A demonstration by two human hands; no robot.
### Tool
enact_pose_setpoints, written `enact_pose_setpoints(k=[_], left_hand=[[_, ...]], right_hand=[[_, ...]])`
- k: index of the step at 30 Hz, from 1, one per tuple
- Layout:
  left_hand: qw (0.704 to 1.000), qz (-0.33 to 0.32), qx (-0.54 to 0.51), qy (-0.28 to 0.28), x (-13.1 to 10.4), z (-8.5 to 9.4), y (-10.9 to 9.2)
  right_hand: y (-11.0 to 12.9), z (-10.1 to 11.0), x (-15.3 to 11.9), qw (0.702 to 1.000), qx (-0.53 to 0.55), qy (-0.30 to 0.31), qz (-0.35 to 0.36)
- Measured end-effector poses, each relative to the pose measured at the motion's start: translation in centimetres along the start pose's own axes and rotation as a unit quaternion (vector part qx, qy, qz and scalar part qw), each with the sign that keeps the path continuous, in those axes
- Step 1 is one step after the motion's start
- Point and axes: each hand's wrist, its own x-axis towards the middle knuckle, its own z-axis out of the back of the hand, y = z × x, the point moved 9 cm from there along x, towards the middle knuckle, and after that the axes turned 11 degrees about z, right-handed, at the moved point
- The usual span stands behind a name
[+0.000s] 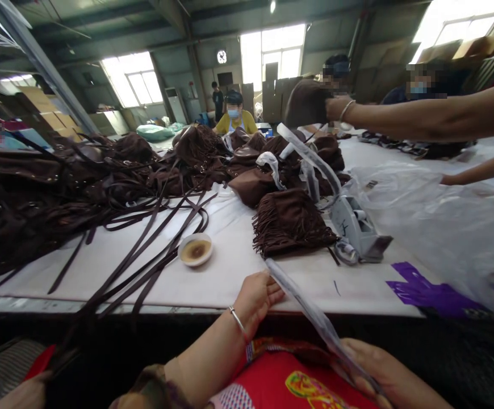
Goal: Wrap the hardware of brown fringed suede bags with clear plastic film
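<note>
One plastic strip (310, 312) slants from left hand (259, 294), grip unclear, into clasping right hand (368, 366).

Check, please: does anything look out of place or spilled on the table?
The open dish of brownish contents looks out of place: it stands on the table near loose straps, which it might stain. No spill shows.

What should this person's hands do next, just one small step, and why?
I'd probably have the left hand pinch the upper end of the plastic-wrapped strip. The right hand holds its lower part, and the left fingers are right by that upper end, though whether they grip it isn't clear.
</note>
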Motion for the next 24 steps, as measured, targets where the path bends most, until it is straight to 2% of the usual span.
enact_pose_setpoints(k=[4,7,10,12,16,21,24], left_hand=[[0.988,-0.076,0.067,-0.113,0.3,2.4,-2.1],[0.959,-0.137,0.188,-0.161,0.4,3.3,-4.0],[0.911,-0.188,0.325,-0.17,0.5,3.0,-5.3],[0.892,-0.198,0.366,-0.174,0.7,3.0,-5.7],[0.872,-0.236,0.384,-0.19,0.6,3.4,-7.2],[0.798,-0.376,0.428,-0.196,-0.1,2.6,-9.8],[0.789,-0.381,0.442,-0.193,0.5,2.6,-10.4]], right_hand=[[-0.5,0.7,0.7,0.999,-0.035,-0.004,0.034],[-0.2,0.5,0.8,0.996,-0.078,0.012,0.051],[0.4,-0.1,0.6,0.989,-0.133,0.034,0.055],[0.7,-0.3,0.4,0.984,-0.164,0.039,0.051],[0.7,0.3,0.8,0.975,-0.207,0.029,0.073],[1.1,0.3,1.3,0.948,-0.279,0.061,0.138],[1.9,1.4,1.1,0.918,-0.362,0.007,0.164]])
